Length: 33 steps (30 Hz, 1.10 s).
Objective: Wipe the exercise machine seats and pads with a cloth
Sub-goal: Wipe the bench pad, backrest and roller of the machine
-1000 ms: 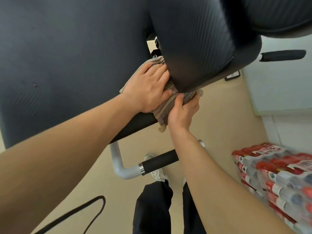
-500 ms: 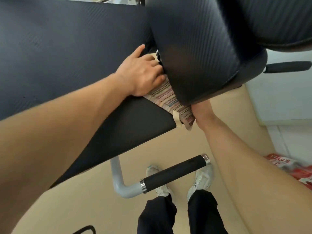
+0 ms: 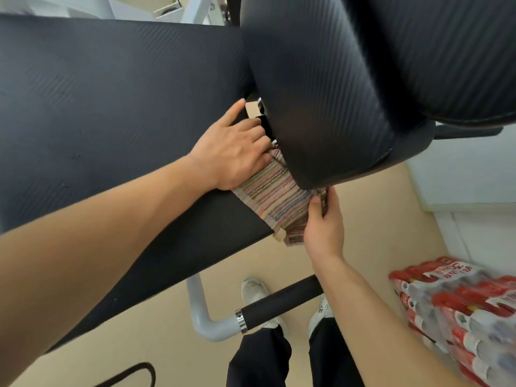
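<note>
Left hand (image 3: 236, 152) lies flat, palm down and fingers spread, on the upper end of a striped cloth (image 3: 275, 202), its forearm reaching in from the lower left across the large flat black pad (image 3: 111, 107). Its fingertips point into the gap beneath the rounded black pad (image 3: 321, 93) that overhangs from the upper right. Right hand (image 3: 324, 227) comes up from the lower right on an extended arm, thumb and fingers pinched closed on the cloth's far edge just under the rounded pad's lower rim.

Pastel-striped, the cloth is stretched between the two hands, its long axis running from the left hand's palm down and to the right to the flat pad's corner, where its lower end hangs over the edge. Its upper part is tucked out of sight under the rounded pad.

Below the flat pad, a grey tube with a black foam handle (image 3: 279, 303) juts toward the right. White shoes (image 3: 255, 289) and dark trouser legs (image 3: 259, 358) stand on the beige floor (image 3: 167, 344). Shrink-wrapped bottles with red labels (image 3: 458, 311) are stacked at the lower right, blurred.
</note>
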{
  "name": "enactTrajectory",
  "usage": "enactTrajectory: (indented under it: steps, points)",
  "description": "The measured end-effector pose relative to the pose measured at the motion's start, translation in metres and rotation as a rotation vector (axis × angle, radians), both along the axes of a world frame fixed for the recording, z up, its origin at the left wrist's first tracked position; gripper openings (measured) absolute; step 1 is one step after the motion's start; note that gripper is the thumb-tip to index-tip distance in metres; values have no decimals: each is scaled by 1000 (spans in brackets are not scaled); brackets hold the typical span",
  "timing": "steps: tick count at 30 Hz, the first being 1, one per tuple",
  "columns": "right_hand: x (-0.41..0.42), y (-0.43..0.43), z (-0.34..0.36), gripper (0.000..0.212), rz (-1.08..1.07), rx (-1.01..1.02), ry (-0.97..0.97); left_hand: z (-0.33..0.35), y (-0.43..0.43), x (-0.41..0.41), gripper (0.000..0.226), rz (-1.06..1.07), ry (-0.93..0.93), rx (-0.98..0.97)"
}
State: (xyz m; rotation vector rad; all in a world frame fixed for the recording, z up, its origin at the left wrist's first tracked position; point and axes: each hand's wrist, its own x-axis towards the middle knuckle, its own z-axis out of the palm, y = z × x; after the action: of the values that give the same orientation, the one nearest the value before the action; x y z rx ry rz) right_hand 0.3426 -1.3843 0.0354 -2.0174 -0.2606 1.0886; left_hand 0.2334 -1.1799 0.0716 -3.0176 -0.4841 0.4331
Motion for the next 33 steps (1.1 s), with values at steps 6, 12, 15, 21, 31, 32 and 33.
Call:
enactTrajectory:
  steps: [6, 12, 15, 21, 31, 32, 33]
  points:
    - [12, 16, -6, 25, 105, -28, -88, -1, 42, 7, 52, -6, -22, 22]
    - [-89, 3, 43, 69, 596, -195, -655, 11, 49, -9, 33, 71, -83, 31]
    - [-110, 37, 54, 75, 628, -128, -669, 16, 61, -28, 34, 208, -207, 85]
    - [-89, 138, 44, 79, 535, -157, -651, 27, 58, -37, 34, 469, -314, 195]
    - [-52, 215, 41, 85, 434, -132, -482, 32, 64, -44, 44, 565, -498, -50]
    - [-52, 208, 38, 83, 457, -134, -509, 32, 63, -40, 43, 572, -474, -60]
    - [-53, 197, 35, 79, 479, -143, -535, 33, 60, -39, 41, 576, -446, -64]
